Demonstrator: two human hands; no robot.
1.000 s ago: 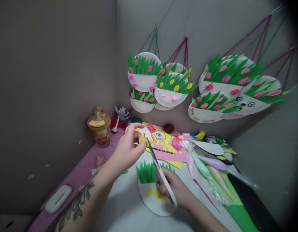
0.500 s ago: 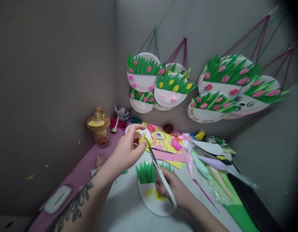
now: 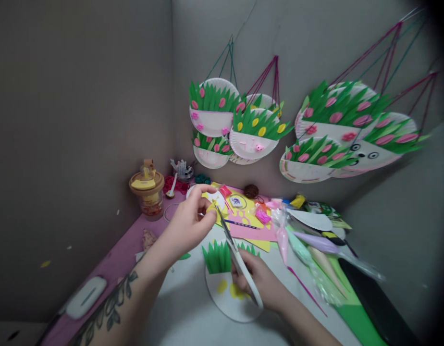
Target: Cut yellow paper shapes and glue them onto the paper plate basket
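A white paper plate (image 3: 229,307) with green paper grass lies on the counter (image 3: 186,307). Above its far side, the left hand (image 3: 191,216), fingers curled, pinches a small yellow paper piece (image 3: 211,207). Over the plate's right edge, the right hand (image 3: 258,278) closes around white-handled scissors (image 3: 249,278), blades reaching the yellow paper piece. Beyond the plate, leftward, stands a lidded cup (image 3: 152,203).

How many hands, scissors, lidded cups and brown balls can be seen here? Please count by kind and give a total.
Hands: 2 (left hand, right hand)
Scissors: 1
Lidded cup: 1
Brown ball: 1
Total: 5
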